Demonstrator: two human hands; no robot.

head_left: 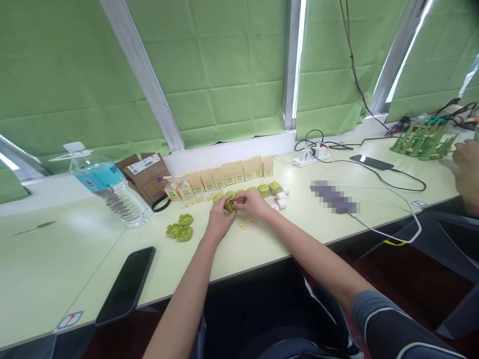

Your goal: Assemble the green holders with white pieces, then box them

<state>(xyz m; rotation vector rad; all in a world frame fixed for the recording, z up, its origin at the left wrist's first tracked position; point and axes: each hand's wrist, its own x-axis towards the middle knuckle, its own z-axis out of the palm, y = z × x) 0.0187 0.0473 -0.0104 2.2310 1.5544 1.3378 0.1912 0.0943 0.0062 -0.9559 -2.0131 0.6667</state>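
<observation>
Between the fingers of my left hand (pixel 220 215) is a small green plastic shell (pixel 230 204), held just above the table. My right hand (pixel 253 202) reaches to it from the other side, fingertips pinched at its opening; what they grip is too small to make out. Close below lie several small yellow loop-shaped pieces (pixel 244 226). Left of my hands sits a cluster of open green shells (pixel 184 233). Just behind them runs a row of closed green cases (pixel 263 189), partly hidden by my hands. Several white rounded pieces (pixel 281 203) lie beside my right wrist.
Beige boxes (pixel 228 173) line the back, with small clear pieces (pixel 197 199) before them. A water bottle (pixel 112 187), cardboard box (pixel 146 175) and black phone (pixel 127 284) are leftward. Rightward are a power strip (pixel 311 157), cables, another phone (pixel 371 162) and another person's hand (pixel 467 169).
</observation>
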